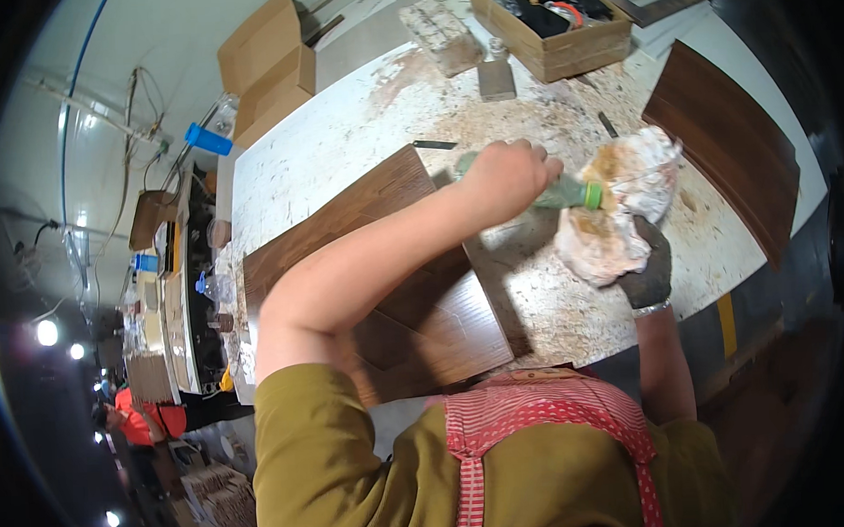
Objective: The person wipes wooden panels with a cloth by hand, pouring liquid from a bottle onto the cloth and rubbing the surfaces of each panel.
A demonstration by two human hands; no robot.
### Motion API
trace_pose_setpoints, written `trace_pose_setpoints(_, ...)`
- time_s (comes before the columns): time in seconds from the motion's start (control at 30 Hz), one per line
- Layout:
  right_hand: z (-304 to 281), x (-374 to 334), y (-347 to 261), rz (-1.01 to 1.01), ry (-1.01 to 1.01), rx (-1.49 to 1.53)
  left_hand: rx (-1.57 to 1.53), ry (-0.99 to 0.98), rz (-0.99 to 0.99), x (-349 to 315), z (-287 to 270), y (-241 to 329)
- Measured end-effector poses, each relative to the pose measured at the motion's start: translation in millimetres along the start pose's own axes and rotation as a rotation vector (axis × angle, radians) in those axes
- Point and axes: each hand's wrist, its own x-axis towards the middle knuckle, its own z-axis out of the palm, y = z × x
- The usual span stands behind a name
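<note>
My bare left hand (507, 179) is closed around a translucent green plastic bottle (568, 193) and holds it tipped on its side. The bottle's bright green cap end (593, 195) meets a crumpled white rag (646, 167) with yellow-brown stains. In a dark glove, my right hand (653, 265) grips the rag's near edge, its thumb on top and the other fingers hidden beneath. Under my left forearm lies a dark brown wood-grain panel (433, 305) on the stained white table (343, 141).
A curved dark brown board (729, 141) lies at the right. Farther back are an open cardboard box (573, 54) of odds and ends, a worn block (440, 35) and a small grey block (496, 80). A dark strip (435, 144) touches the panel's far corner. Another person (135, 418) is at far left.
</note>
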Motion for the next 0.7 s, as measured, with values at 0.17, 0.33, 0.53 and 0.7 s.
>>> trace_pose_setpoints(0.17, -8.5, 8.1, 0.1, -0.116, -0.019, 0.005, -0.57, 0.278, -0.51, 20.6, 36.4, -81.9)
trace_pose_setpoints(0.33, -28.0, -7.6, -3.2, -0.077, -0.06, -0.139, -0.969, 0.653, -0.841, 105.1, 122.2, -110.6)
trace_pose_setpoints(0.53, 9.5, -17.6, -1.9, -0.16, 0.015, -0.551, -1.044, 0.692, -0.991, 101.8, 128.0, -123.5)
trace_pose_setpoints(0.7, -36.7, 9.9, -12.4, -0.166, -0.25, -1.245, -0.778, 0.538, -0.709, 17.3, 71.0, -137.8)
